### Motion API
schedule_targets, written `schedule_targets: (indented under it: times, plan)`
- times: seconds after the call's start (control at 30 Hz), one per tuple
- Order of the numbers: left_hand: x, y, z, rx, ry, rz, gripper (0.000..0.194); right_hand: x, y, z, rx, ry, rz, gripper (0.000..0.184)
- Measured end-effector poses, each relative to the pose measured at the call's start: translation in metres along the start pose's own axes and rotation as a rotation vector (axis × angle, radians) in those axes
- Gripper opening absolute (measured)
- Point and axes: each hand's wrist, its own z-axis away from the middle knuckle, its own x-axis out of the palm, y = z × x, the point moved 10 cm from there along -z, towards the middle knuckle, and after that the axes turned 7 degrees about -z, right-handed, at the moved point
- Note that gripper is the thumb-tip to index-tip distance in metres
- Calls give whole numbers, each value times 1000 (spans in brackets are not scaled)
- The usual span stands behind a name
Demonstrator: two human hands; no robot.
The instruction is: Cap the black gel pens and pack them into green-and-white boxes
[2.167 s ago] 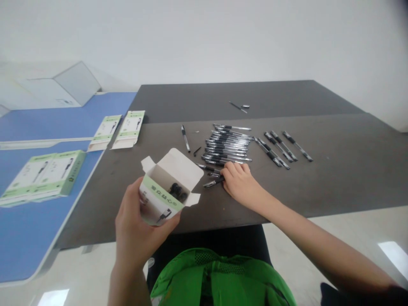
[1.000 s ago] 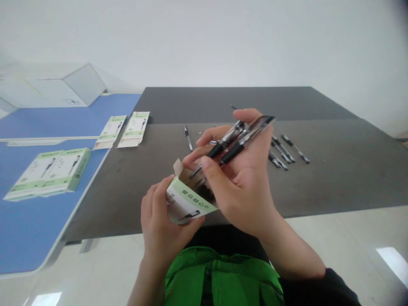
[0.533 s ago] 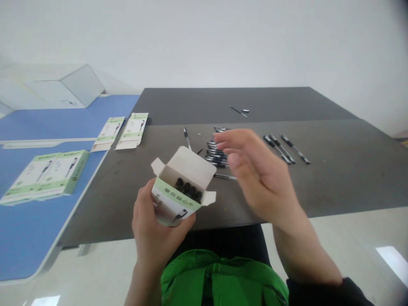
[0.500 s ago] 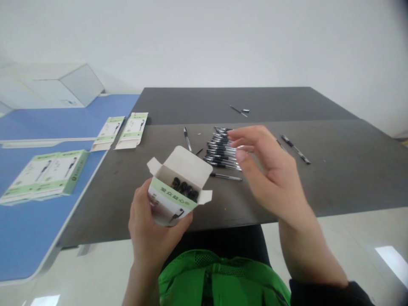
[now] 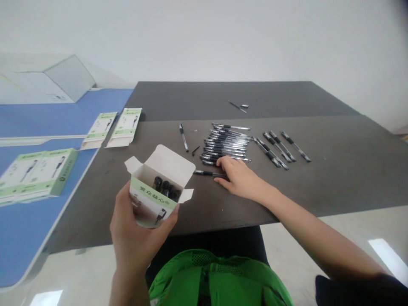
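Holding pens, the open box [image 5: 156, 199] is gripped by the left hand [image 5: 137, 229]; near the pile of pens [image 5: 226, 143], the right hand's [image 5: 237, 177] grip looks narrow.

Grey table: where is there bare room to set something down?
On the grey table, right of the rightmost pen; at the back, left of the thin rod; and between the nearest flat box and the lone pen. It is crowded mid-table, where the right hand touches the pen pile.
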Motion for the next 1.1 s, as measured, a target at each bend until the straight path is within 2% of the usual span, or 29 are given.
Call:
schedule_targets:
  times: [0.07,0.13,0.3,0.47,0.73,0.87,0.93,0.97,1.1]
  plan:
    - [0,-2,-1,-12,1,-10,77,-3,4,0,24,35,12,40]
    - [0,-2,-1,-7,4,-10,78,-3,5,-1,32,41,47,42]
    - [2,0,-1,22,-1,12,77,5,-8,-4,-34,-32,103,17]
    - [-3,0,0,31,18,10,77,-5,-4,-5,28,27,146,43]
    - [-2,-4,2,12,3,-17,78,17,-16,-9,-38,-56,133,14]
    - [0,-3,3,52,-7,1,80,13,-21,-3,-33,-41,-4,22]
    - [-1,-2,3,61,5,14,81,5,-19,4,-25,3,-90,26]
    - [-2,-1,3,62,10,18,80,-2,-15,8,-10,68,-176,26]
    - [-2,11,2,88,-12,14,71,-29,19,29,100,495,-778,6]
